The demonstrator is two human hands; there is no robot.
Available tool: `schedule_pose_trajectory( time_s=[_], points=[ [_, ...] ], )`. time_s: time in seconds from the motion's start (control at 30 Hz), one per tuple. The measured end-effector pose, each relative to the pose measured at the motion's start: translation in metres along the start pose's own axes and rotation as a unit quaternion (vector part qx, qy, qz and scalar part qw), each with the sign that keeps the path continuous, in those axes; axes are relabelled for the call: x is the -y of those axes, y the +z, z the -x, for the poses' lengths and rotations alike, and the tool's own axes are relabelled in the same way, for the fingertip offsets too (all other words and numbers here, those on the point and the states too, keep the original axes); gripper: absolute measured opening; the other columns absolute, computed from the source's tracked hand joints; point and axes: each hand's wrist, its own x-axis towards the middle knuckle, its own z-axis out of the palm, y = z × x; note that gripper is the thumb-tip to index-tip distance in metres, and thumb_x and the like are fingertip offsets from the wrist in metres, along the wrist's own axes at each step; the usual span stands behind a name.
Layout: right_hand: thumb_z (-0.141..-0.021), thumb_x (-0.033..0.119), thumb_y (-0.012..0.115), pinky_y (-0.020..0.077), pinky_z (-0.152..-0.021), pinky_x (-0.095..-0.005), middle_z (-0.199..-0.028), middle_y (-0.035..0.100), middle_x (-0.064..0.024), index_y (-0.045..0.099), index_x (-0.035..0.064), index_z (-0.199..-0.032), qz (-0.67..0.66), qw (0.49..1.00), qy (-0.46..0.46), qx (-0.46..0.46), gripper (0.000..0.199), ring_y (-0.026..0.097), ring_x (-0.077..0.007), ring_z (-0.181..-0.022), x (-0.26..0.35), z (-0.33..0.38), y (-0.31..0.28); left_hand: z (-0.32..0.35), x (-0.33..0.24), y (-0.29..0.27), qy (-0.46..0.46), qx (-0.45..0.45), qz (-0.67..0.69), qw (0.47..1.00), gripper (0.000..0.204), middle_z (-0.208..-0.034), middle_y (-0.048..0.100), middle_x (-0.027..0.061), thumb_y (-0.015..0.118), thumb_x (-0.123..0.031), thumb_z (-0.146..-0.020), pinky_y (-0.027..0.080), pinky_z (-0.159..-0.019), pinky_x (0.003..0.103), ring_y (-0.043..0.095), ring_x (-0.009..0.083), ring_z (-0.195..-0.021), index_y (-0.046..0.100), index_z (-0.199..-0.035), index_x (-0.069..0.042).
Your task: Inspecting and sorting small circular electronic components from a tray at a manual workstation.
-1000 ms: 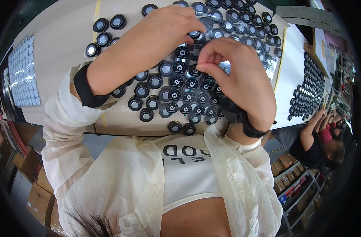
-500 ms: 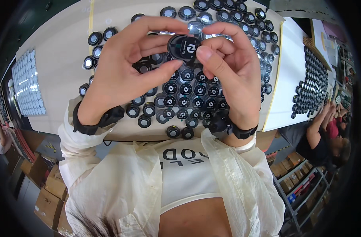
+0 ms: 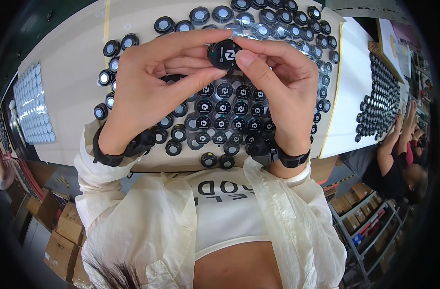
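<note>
A small black round piece (image 3: 219,54) is up above the table, its face tilted toward me. My left hand (image 3: 150,82) grips it by the edge between thumb and fingers. On that face lies a round black label (image 3: 228,55) with a white mark. The thumb of my right hand (image 3: 285,82) presses the label's right side, with the index finger curled behind the piece's upper edge. Below both hands, a clear sheet of similar round black labels (image 3: 223,107) spreads over the table. Black round pieces with pale centres (image 3: 173,147) stand around the sheet.
More black round pieces (image 3: 284,17) crowd the far side of the table (image 3: 75,53). Pale discs in rows (image 3: 34,103) lie at the left. A white surface at the right bears many black pieces (image 3: 379,98), near another person (image 3: 386,164). Cardboard boxes (image 3: 61,253) stand at lower left.
The label stuck out to the right of the round piece earlier; now it lies over the piece's face. The right thumb has moved slightly left and up, pressing on it.
</note>
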Motion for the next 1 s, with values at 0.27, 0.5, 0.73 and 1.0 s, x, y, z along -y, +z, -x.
schedule_pose_trajectory(
  time_s=[0.27, 0.5, 0.73, 1.0],
  points=[
    [-0.086, -0.001, 0.074, 0.0508, -0.070, -0.0171, -0.090, 0.073, -0.0075, 0.072, -0.0033, -0.106, -0.014, 1.000, -0.001, -0.013, 0.020, 0.065, -0.0059, -0.078, -0.0030, -0.0009, 0.0030, 0.0004, 0.0015, 0.0015, -0.016, -0.014, -0.003, 1.000, 0.048, -0.109, 0.070, 0.0146, 0.069, 0.015, -0.080, 0.058, -0.082, 0.025, 0.072, 0.0197, -0.095, 0.062, -0.127, 0.005],
    [-0.086, 0.000, 0.075, 0.0417, -0.059, -0.0143, -0.082, 0.071, -0.0025, 0.074, -0.0015, -0.104, 0.028, 0.999, -0.017, -0.019, 0.019, 0.057, -0.0005, -0.068, -0.0080, -0.0007, 0.0007, 0.0021, 0.0011, 0.0034, -0.003, -0.015, -0.009, 1.000, 0.048, -0.105, 0.067, 0.0097, 0.070, 0.015, -0.079, 0.057, -0.079, 0.023, 0.072, 0.0196, -0.094, 0.063, -0.126, 0.004],
    [-0.086, 0.001, 0.075, 0.0381, -0.057, -0.0145, -0.080, 0.070, -0.0011, 0.074, -0.0016, -0.104, 0.012, 0.999, -0.017, -0.039, 0.019, 0.054, -0.0001, -0.065, -0.0087, -0.0003, 0.0025, -0.0010, 0.0041, 0.0045, -0.016, -0.016, 0.028, 0.999, 0.049, -0.108, 0.070, 0.0143, 0.070, 0.014, -0.080, 0.058, -0.082, 0.024, 0.072, 0.0200, -0.095, 0.062, -0.128, 0.004],
    [-0.085, 0.001, 0.075, 0.0408, -0.059, -0.0145, -0.081, 0.071, -0.0025, 0.074, -0.0015, -0.105, -0.006, 0.999, -0.012, -0.035, 0.020, 0.057, -0.0009, -0.069, -0.0064, -0.0002, 0.0019, -0.0031, 0.0024, 0.0055, -0.004, -0.019, 0.015, 1.000, 0.049, -0.109, 0.070, 0.0147, 0.070, 0.013, -0.081, 0.058, -0.082, 0.025, 0.072, 0.0195, -0.094, 0.062, -0.128, 0.004]
  ],
)
